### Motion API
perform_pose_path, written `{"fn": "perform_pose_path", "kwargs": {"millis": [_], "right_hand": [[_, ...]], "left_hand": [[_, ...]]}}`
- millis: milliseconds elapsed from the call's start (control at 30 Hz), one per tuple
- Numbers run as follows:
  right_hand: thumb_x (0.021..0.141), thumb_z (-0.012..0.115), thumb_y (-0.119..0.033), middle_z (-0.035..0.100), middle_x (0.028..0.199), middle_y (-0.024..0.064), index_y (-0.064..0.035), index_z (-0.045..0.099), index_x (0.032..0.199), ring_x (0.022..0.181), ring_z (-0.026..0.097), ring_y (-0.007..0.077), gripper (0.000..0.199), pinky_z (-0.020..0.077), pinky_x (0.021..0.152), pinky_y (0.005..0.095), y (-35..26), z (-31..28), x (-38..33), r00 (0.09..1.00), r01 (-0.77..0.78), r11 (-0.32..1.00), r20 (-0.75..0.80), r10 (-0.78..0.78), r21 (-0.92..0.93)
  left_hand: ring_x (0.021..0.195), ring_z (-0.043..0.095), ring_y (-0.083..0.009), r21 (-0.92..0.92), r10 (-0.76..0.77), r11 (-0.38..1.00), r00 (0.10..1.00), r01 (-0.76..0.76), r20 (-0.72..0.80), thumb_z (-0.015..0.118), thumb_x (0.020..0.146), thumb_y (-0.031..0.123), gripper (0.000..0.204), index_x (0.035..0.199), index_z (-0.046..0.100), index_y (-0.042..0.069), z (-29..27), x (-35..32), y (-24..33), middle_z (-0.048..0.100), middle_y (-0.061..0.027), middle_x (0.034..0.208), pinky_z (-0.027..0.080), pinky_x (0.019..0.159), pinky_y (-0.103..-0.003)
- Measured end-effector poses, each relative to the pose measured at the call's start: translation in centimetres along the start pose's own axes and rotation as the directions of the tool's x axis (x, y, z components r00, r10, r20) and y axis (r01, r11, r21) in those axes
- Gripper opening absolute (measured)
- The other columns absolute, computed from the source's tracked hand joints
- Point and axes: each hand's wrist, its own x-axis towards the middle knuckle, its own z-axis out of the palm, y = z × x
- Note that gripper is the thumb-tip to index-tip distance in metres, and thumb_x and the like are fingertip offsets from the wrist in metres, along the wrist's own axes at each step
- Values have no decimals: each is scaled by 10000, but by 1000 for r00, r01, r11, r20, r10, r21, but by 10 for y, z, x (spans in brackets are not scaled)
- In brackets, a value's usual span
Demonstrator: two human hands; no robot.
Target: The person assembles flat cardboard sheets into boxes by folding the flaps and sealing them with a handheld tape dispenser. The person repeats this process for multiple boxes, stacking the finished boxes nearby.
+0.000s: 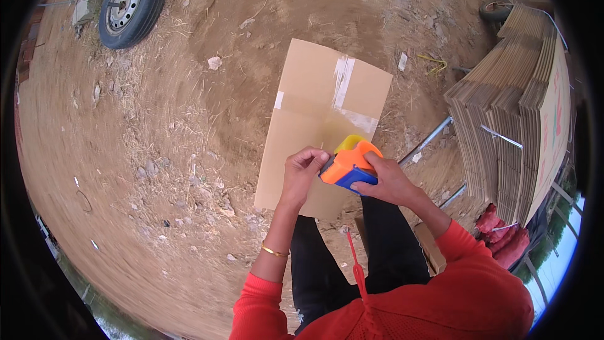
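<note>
- Hands first: two in shot, both busy on one tape dispenser (pixel 350 165), an orange and blue plastic thing with a yellow bit on top.
- The right hand (pixel 389 181) is wrapped round the dispenser's body from the right side, so it's clearly gripping it.
- The left hand (pixel 303 170) has its fingertips pinched right at the dispenser's left end. Can't make out whether it's pinching loose tape or just the edge of the tool, too small to tell.
- The dispenser sits in the air in front of the person's legs, over the lower part of one flattened cardboard box (pixel 324 119) lying on the dirt.
- That box has pale tape strips on it, I count three patches: one long one near the top, one small one on the left edge, one slanted one near the dispenser.
- One gold bangle (pixel 275 252) on the left wrist, red sleeves on both arms, black trousers.
- One big stack of flattened cartons (pixel 516 107) stands on edge to the right, well apart from the hands. Way too many sheets to count.
- Tyres: one full wheel (pixel 132 5) lying top left, and a second tyre (pixel 496 10) peeking out behind the stack, top right.
- Ground (pixel 157 151) is bare sandy dirt with scattered stones and dry straw.
</note>
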Motion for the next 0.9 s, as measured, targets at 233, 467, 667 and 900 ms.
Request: {"fn": "perform_pose_path", "kwargs": {"millis": [233, 467, 667, 900], "right_hand": [[738, 692, -526, 625, 951, 245, 58, 517, 1111, 884, 626, 381, 715, 490, 786, 410, -43, 30, 14, 982, -88, 995, 175, 78, 52], [730, 712, -492, 644, 910, 225, 47, 549, 1094, 846, 642, 355, 670, 494, 760, 395, -55, 36, -14, 936, -223, 974, 288, 202, 42], [728, 729, -467, 641, 840, 189, 30, 550, 1055, 773, 644, 308, 621, 494, 720, 369, -72, 22, -31, 890, -337, 941, 318, 327, -23], [732, 746, -420, 625, 804, 166, 22, 545, 1026, 727, 628, 272, 567, 484, 676, 358, -75, 32, -15, 899, -348, 937, 290, 327, 20]], "left_hand": [[733, 598, -111, -33, 120, 989, 909, -145, -399, 666, 833, 3, 53, 843, 703, -33, -45, -29, -27, 640, -37, 785, 493, 677, -253], [597, 490, -75, -99, 74, 972, 677, -213, -732, 697, 824, 89, 111, 812, 704, -21, -160, -12, -24, 646, -36, 704, 384, 567, -224], [549, 461, -67, -1, 100, 989, 675, -147, -731, 705, 829, 139, 126, 787, 699, 20, -254, 38, -29, 558, 20, 627, 357, 515, -228], [538, 446, -67, -68, -128, 991, 735, 111, -666, 699, 827, 126, 116, 790, 703, 16, -254, 87, -99, 565, 19, 635, 348, 505, -228]]}}
